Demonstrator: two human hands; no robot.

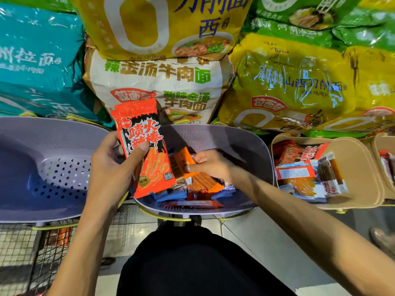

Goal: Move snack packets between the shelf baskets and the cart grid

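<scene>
Glossy red foil with a saw-toothed top edge fills my left hand (111, 167): I grip the flat, oblong red packet (145, 150) upright above the gap between two baskets, thumb curled across its printed front, fingers behind it. My right hand (210, 165) reaches into the middle basket (252, 146), fingers bent and pinching a crinkled orange packet (181, 165) that lies on a loose heap of small orange and blue-white packets. This basket is matte lilac plastic, rounded, its walls dotted with fine holes. The left basket (42, 146) is the same plastic, with larger holes in its floor. A beige basket (359, 167) on the right holds more packets. The wire cart grid (25, 253) shows below the left basket. Shiny, wrinkled noodle bags (162, 82) are stacked behind.
</scene>
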